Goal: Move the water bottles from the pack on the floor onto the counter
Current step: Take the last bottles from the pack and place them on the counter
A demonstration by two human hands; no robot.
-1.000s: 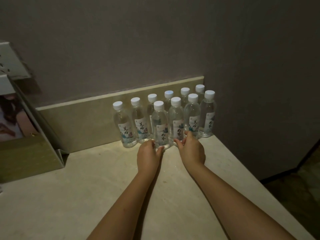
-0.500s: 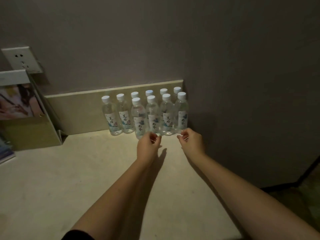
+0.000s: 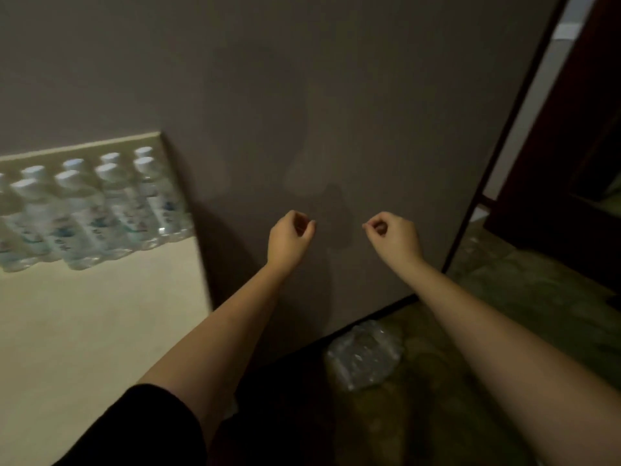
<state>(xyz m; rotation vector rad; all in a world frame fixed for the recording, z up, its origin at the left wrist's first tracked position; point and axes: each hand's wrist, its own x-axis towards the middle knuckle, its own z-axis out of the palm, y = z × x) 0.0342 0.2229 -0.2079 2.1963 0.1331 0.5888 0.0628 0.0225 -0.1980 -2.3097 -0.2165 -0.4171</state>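
Clear plastic water bottles (image 3: 90, 210) with white caps, packed upright in two tight rows at the far left of the pale counter (image 3: 84, 348), backed against the low upstand so nothing can tip off the rear and pressed toward the counter's right end beside the grey wall (image 3: 336, 95); blurred, so no exact count. Kept shoulder to shoulder, presumably to save space for more. Left hand (image 3: 289, 237) raised in mid-air to the right of the counter edge, fingers loosely curled with thumb and forefinger nearly meeting, nothing held. Right hand (image 3: 395, 238) likewise raised further right, loosely curled and empty, well apart from the left. Both in front of the wall, touching no bottle, near neither counter nor floor. Down on the dark floor (image 3: 504, 314), near and low between the forearms, a crumpled clear plastic pack (image 3: 364, 353) lying against the base of the wall; whether any bottles remain inside, impossible to tell through the wrinkled film in this dim light. Hands empty and clear of the counter, view turned toward the floor: most likely between trips, ready to reach down to the pack. Worth watching: loose wrap snagging on a bottle, and poor light hiding what is left.
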